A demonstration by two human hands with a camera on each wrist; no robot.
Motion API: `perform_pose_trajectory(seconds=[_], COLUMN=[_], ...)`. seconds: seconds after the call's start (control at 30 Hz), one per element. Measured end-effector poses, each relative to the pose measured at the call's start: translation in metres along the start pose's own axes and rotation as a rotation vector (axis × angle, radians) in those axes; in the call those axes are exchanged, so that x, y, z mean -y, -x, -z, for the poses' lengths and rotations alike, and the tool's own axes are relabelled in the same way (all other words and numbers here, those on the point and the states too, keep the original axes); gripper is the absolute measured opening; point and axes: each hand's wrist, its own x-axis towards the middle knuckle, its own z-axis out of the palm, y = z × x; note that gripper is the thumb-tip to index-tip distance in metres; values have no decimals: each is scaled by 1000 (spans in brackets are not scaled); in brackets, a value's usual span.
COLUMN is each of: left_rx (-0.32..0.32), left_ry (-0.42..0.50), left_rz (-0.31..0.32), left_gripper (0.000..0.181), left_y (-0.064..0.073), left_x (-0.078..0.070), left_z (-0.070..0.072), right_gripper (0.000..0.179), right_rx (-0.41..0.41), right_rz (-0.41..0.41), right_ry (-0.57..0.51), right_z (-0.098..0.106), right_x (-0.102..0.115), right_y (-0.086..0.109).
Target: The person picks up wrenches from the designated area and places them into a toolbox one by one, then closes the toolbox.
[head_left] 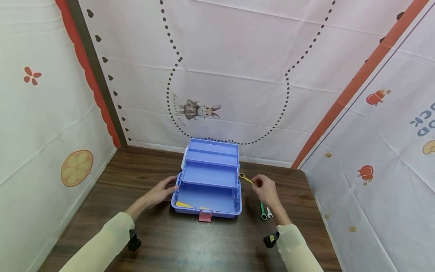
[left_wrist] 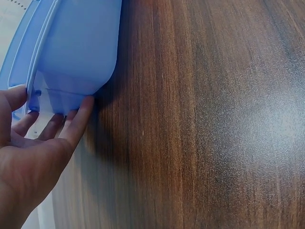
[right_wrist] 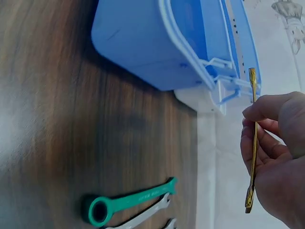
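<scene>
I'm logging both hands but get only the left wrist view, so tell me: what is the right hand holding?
Observer: The right hand pinches a golden wrench.
Operator: Is anything inside the blue toolbox?
Observer: Yes, yellow items lie in its bottom, near the front; I cannot tell what they are.
Operator: And are there other tools on the table?
Observer: A green wrench lies there next to a silver wrench, on the person's right of the box.

Even light, whitish glare on table [left_wrist: 190,143], soft shadows beside toolbox [left_wrist: 83,43]
</scene>
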Motion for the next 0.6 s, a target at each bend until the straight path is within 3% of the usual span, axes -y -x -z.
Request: perform_pose_trajectory(seconds=[0.23,0.6], left_rx=[0,6], left_ry=[13,33], left_rz=[6,3], left_gripper=[63,63], left_y=[-1,-1], left_x=[2,3], left_z=[2,2], right_gripper=[15,14], right_rx=[54,85], right_rz=[42,137], right_ry=[-18,-1], right_z=[-8,-29], right_x=[24,44], right_y=[-11,-25])
